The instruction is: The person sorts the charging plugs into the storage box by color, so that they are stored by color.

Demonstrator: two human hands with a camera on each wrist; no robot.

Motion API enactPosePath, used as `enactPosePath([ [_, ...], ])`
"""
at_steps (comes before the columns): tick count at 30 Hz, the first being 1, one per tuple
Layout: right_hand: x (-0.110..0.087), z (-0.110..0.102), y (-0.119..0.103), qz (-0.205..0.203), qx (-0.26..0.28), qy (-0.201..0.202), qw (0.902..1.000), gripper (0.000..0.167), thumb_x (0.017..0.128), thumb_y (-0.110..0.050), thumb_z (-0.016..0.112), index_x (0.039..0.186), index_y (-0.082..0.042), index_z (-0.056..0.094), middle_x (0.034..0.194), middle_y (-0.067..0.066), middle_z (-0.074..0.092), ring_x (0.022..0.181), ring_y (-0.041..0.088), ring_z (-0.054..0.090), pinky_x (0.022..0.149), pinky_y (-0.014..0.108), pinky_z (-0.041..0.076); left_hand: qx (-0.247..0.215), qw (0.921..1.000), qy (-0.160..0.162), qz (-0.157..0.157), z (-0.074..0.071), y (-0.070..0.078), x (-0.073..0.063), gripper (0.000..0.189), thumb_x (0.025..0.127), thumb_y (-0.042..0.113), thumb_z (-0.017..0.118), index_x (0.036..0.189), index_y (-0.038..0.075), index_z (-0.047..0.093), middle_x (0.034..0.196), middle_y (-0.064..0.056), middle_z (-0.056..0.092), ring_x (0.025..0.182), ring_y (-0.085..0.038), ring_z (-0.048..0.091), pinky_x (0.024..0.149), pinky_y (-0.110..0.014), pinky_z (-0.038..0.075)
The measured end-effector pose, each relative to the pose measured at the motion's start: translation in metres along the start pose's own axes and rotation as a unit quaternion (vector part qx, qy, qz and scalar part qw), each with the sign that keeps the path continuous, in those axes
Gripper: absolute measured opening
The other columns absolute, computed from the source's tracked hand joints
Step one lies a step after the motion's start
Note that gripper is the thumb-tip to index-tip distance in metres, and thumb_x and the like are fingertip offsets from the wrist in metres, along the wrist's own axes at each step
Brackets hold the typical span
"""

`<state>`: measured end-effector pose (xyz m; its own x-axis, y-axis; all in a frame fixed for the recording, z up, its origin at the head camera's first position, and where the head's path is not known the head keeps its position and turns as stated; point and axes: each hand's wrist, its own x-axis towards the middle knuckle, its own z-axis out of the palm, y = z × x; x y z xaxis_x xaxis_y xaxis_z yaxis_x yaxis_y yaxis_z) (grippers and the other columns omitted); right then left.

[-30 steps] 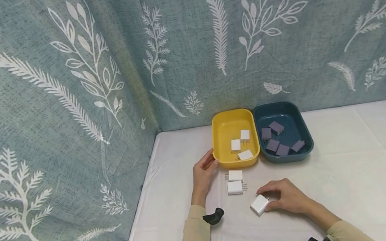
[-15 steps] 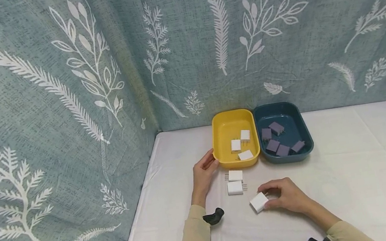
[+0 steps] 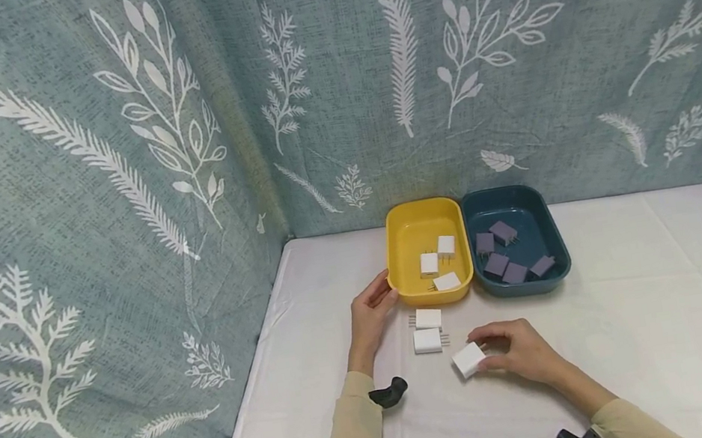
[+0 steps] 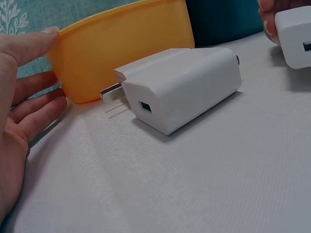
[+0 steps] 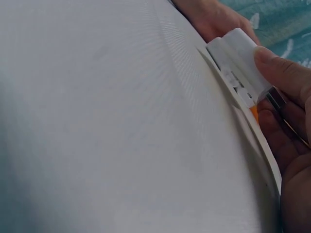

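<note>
My right hand (image 3: 521,352) pinches a white plug charger (image 3: 469,359) between thumb and fingers, its prongs turned toward the palm. In the right wrist view the thumb lies on the charger's white body (image 5: 240,60). At the front left corner of a yellow tray (image 3: 395,242), my left hand (image 3: 369,322) rests its fingers and thumb against the wall. The left wrist view has the thumb at the rim and relaxed fingers lower down. Just in front of this tray, two white chargers (image 3: 427,341) lie close together with prongs pointing opposite ways.
Inside the yellow tray are three white chargers (image 3: 446,246). A dark blue tray (image 3: 554,234) stands right beside it, with several purple-grey chargers (image 3: 515,272) inside. A white cloth (image 3: 664,308) covers the table, and a patterned teal curtain (image 3: 333,100) hangs behind and at left.
My right hand has moved slightly away from me with the charger, which has turned a little in the fingers. The left hand stays at the yellow tray.
</note>
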<state>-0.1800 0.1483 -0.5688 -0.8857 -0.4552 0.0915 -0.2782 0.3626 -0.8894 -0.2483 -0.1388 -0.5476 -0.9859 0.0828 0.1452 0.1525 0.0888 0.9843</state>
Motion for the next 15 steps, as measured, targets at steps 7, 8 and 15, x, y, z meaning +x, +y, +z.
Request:
enactPosePath([
  [7, 0.0048, -0.0020, -0.0026, -0.013, -0.001, 0.013, 0.9998, 0.044, 0.072, -0.025, 0.085, 0.111, -0.011, 0.072, 0.110, 0.006, 0.073, 0.097, 0.004, 0.066, 0.086, 0.019, 0.056, -0.004, 1.0000, 0.003, -0.001, 0.0006, -0.0008, 0.0002, 0.049, 0.092, 0.010, 0.066, 0.138, -0.001, 0.052, 0.136, -0.023, 0.057, 0.125, -0.035, 0.057, 0.097, -0.016, 0.050],
  [8, 0.0055, -0.0021, -0.0028, -0.015, -0.002, 0.017, 0.9997, 0.044, 0.071, -0.024, 0.086, 0.111, -0.011, 0.072, 0.110, 0.006, 0.074, 0.096, 0.004, 0.066, 0.085, 0.019, 0.056, -0.004, 1.0000, 0.003, -0.002, 0.0006, -0.0007, 0.0002, 0.049, 0.092, 0.010, 0.066, 0.138, -0.001, 0.052, 0.136, -0.023, 0.058, 0.125, -0.034, 0.058, 0.097, -0.017, 0.050],
  [15, 0.0104, -0.0013, -0.0043, -0.017, 0.005, 0.042, 0.9990, 0.042, 0.071, -0.022, 0.086, 0.110, -0.012, 0.072, 0.109, 0.004, 0.074, 0.095, 0.005, 0.067, 0.085, 0.018, 0.056, 0.004, 1.0000, 0.005, -0.005, 0.0006, -0.0004, -0.0002, 0.049, 0.092, 0.013, 0.067, 0.138, 0.002, 0.053, 0.136, -0.019, 0.059, 0.125, -0.031, 0.059, 0.098, -0.019, 0.050],
])
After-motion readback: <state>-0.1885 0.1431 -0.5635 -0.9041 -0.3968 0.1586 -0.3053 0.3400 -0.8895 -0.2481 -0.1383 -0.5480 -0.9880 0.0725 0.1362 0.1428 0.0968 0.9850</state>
